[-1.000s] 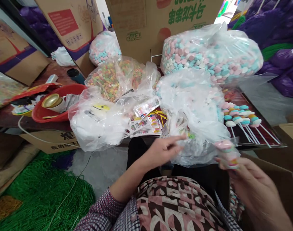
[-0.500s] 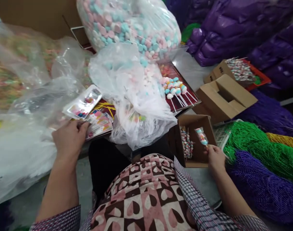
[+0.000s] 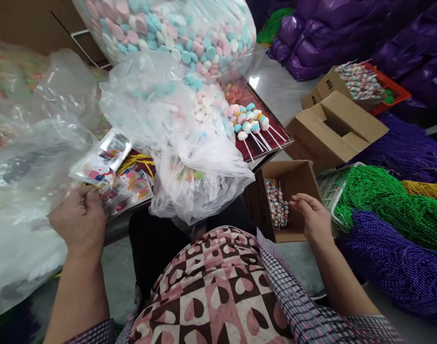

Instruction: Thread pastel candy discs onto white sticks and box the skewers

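Observation:
My left hand (image 3: 78, 215) is closed in a pinch at the near edge of some printed clear packets (image 3: 100, 160); what its fingertips hold is too small to make out. More packets (image 3: 136, 185) and yellow twist ties (image 3: 134, 162) lie beside it. My right hand (image 3: 311, 215) reaches into an open cardboard box (image 3: 297, 177), thumb and fingers pinched at the stick of a wrapped marshmallow skewer. The skewer's body blends into the pile of wrapped skewers (image 3: 278, 205) along the box's left side. Unwrapped marshmallow skewers (image 3: 249, 122) lie on the dark red table (image 3: 274, 143).
A big clear bag of pink, blue and white marshmallows (image 3: 190, 43) stands behind a crumpled plastic bag (image 3: 204, 162). Clear candy bags (image 3: 32, 124) fill the left. To the right are another box (image 3: 333, 129), a red crate (image 3: 396, 88) and green bead strands (image 3: 376, 210).
My right hand has moved left with the wrapped skewer, to the pile in the box. My left hand has drawn back slightly left and down from the packets. The view has shifted.

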`<move>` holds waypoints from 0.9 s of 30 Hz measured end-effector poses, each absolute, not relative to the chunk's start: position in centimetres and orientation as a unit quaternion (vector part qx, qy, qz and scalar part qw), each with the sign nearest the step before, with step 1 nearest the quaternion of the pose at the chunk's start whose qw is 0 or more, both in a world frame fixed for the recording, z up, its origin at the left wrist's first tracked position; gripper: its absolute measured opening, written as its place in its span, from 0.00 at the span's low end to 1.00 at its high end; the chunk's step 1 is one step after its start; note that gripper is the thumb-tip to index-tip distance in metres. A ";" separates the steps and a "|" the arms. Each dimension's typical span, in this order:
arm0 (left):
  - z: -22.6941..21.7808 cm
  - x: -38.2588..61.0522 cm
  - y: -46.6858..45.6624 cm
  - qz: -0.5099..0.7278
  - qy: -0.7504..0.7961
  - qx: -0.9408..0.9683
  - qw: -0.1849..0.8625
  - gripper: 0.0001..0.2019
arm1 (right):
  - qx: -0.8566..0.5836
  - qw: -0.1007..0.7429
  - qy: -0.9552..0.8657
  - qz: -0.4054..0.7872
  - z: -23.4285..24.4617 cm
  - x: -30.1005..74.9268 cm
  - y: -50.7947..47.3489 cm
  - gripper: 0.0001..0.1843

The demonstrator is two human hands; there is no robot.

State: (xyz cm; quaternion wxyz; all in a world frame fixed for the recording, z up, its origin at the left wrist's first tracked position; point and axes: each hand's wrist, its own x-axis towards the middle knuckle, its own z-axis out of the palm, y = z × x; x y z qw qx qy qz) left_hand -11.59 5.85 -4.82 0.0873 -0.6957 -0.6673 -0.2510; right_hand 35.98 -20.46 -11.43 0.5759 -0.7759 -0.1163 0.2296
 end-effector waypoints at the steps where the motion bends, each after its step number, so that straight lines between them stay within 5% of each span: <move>1: -4.3 -11.1 5.2 -0.287 -0.642 -0.706 0.082 0.08 | -0.751 0.598 -0.138 0.242 -9.9 35.2 -19.6 0.17; 5: -1.7 -7.0 2.1 -0.364 -0.554 -0.748 0.037 0.10 | -0.651 0.626 -0.240 0.356 -4.0 30.5 -15.2 0.12; 9: -0.1 -1.6 -0.1 -0.372 -0.423 -0.826 -0.005 0.12 | -0.569 0.546 -0.387 0.479 -0.3 24.5 -9.6 0.16; 13: 0.1 0.7 -1.4 -0.348 -0.369 -0.862 -0.028 0.10 | -0.531 0.475 -0.487 0.505 1.0 19.9 -5.3 0.20; 18: -0.1 0.0 -2.2 -0.344 -0.392 -0.850 -0.080 0.09 | -0.509 0.492 -0.458 0.538 0.6 18.0 -4.5 0.17; 21: 0.3 -0.5 -2.0 -0.326 -0.435 -0.810 -0.221 0.12 | -0.490 0.510 -0.450 0.545 0.2 17.8 -5.0 0.14; 24: 0.8 -0.8 -1.7 -0.261 -0.416 -0.731 -0.473 0.19 | -0.492 0.514 -0.457 0.533 0.1 17.8 -5.3 0.15; 27: 0.8 -1.1 -1.6 -0.259 -0.380 -0.616 -0.640 0.16 | -0.508 0.509 -0.467 0.514 0.1 17.9 -5.5 0.21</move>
